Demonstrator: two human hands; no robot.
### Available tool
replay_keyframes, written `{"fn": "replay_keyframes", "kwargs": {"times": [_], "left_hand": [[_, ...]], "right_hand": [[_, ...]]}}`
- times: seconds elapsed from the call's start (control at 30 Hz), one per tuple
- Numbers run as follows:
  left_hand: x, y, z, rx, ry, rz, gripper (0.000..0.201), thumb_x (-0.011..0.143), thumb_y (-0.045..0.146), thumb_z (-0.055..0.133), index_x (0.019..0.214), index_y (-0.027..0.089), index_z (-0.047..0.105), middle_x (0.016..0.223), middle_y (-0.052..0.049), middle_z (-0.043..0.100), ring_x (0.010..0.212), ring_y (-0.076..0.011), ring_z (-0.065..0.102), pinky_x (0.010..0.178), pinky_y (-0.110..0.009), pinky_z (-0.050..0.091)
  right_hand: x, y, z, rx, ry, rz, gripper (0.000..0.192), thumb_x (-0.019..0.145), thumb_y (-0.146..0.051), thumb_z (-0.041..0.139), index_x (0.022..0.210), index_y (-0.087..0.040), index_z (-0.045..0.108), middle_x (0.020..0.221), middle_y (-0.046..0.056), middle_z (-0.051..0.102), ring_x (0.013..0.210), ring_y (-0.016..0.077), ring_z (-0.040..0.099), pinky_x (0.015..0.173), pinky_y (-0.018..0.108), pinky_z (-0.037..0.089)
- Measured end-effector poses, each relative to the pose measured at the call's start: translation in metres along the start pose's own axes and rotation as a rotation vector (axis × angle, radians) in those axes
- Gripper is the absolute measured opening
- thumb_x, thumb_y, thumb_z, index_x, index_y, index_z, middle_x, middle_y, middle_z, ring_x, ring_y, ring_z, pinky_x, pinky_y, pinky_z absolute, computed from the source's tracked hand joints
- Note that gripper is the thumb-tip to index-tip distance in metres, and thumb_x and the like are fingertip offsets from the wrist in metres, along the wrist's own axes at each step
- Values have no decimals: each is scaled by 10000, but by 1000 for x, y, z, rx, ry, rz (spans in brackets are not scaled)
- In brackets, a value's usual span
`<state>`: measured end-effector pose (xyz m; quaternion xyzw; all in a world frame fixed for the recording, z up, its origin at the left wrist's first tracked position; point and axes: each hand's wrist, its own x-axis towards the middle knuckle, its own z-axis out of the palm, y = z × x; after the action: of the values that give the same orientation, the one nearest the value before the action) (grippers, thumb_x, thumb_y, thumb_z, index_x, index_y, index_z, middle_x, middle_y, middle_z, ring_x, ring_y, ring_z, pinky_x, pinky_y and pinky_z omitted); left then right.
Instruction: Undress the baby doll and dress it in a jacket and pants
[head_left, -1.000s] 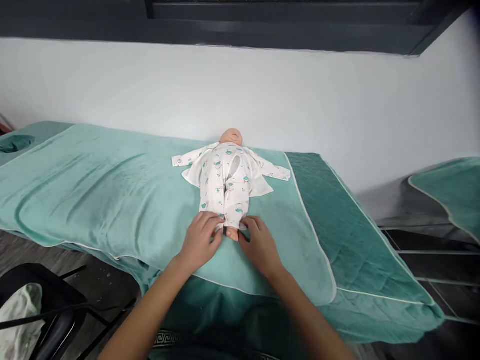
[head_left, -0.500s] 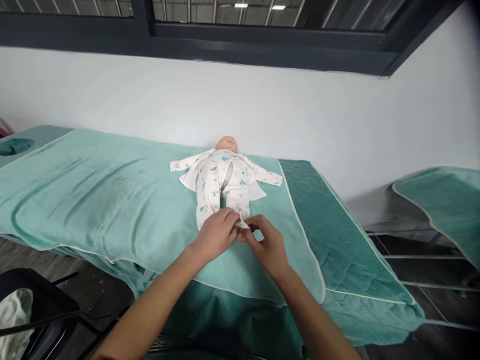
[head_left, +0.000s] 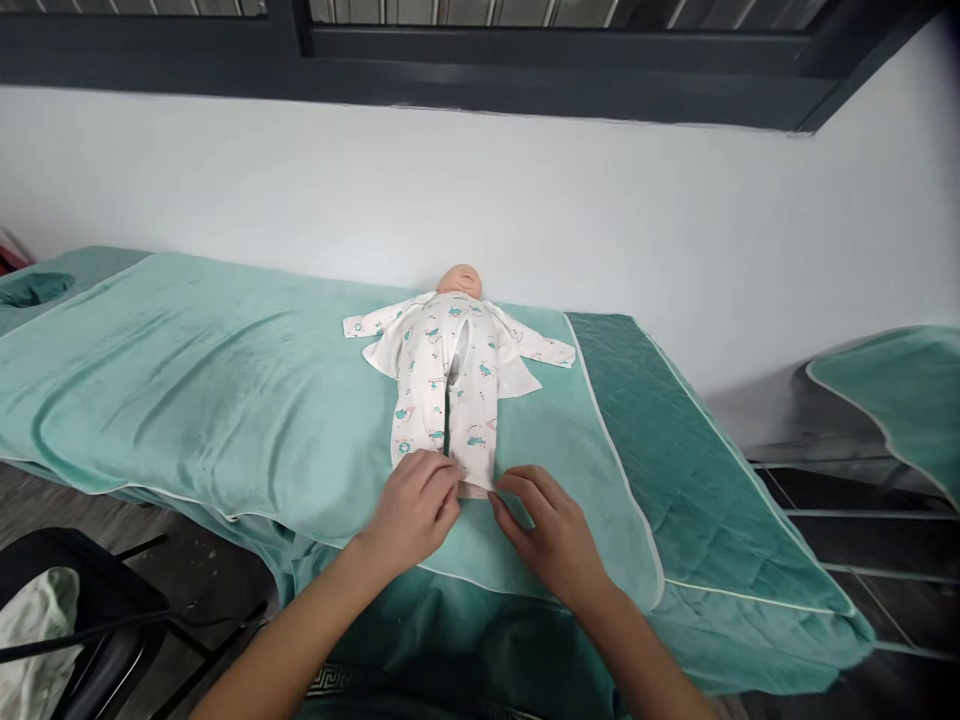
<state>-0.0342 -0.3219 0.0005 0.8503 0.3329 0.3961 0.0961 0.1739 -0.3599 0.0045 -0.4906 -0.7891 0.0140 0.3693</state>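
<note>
Your left hand (head_left: 412, 510) rests at the foot end of the doll (head_left: 452, 375), fingers curled loosely down over the left cuff of the romper (head_left: 448, 400). Whether they pinch the cloth or only press on it, you cannot tell from this angle. Your right hand (head_left: 551, 530) lies just beside that same foot end on the other side, fingers bent and half open, tips touching or almost touching the hem of the right leg — nothing is plainly gripped there either.

The doll lies on its back on the towel (head_left: 225, 400), head toward the wall (head_left: 675, 230), arms spread. The romper covers it from neck to feet, but the front stands open: a dark slit runs from the chest down between the legs, so the garment looks pulled on and not yet fastened.

By the look of it, you are at the step of drawing the legs straight and squaring the cuffs. The next move calls for a sure pinch on both edges of the opening near the doll's feet, bringing them together without dragging the doll along the towel — light pull, both hands even.

Below the doll's feet the towel's white-piped edge hangs over the bed (head_left: 712, 440). A black chair (head_left: 90, 620) with a pale cloth (head_left: 37, 640) on it stands well off to the doll's lower left.
</note>
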Motion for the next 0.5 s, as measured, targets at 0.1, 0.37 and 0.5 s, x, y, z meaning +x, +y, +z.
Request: {"fn": "replay_keyframes", "kwargs": {"times": [0.1,0.37,0.5], "left_hand": [[-14,-10,-5,72,49,-87,261,913,149,554,1160,234,556,1094,-88,623,1033,-243,584,883,-431,513],[-38,-45,-11,-6,14,-354,301,900,118,548,1175,238,549,1127,-65,596,1093,-215,576,941,-394,520],[-30,-54,-13,-3,-30,-403,135,898,141,522,997,213,577,956,-37,615,927,-203,586,821,-362,515]], "right_hand": [[5,-8,4,-12,4,-40,230,912,-174,618,1122,-247,561,1044,80,654,947,239,628,807,406,552],[39,-32,39,-157,-206,-66,276,879,-113,588,1134,-220,593,1156,97,659,1144,294,562,1044,517,428],[51,-29,56,-251,-209,-41,135,901,-113,558,959,-216,623,973,77,674,1004,273,589,1068,529,385]]}}
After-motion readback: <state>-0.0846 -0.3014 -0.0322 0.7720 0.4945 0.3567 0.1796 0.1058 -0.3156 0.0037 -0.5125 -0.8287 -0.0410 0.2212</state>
